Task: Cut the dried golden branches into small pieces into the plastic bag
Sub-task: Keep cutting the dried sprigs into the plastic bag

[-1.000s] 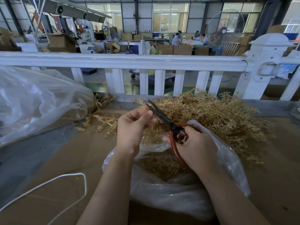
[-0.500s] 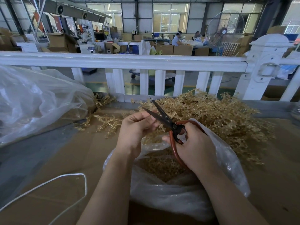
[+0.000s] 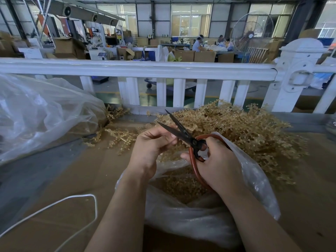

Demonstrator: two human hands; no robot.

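A factory workshop: stacked cardboard boxes [image 3: 185, 55], a big standing fan [image 3: 251, 31], overhead ducting [image 3: 85, 12], and workers [image 3: 197, 44] seated at distant packing tables

No legible text (signs blurred)

- Two forearms are entering from the bottom edge; both are showing bare up to where the picture is cutting them off, with no sleeve reaching into view.
- Left hand [image 3: 151, 148]: bare, wearing no glove; no ring, watch or band is showing on the wrist or the visible fingers.
- Right hand [image 3: 216, 164]: bare, likewise wearing no glove, and nothing is showing on its wrist.
- Fingernails, where they are showing, are looking short and unpainted.
- The rest of the person's body and clothing is lying outside the head view.
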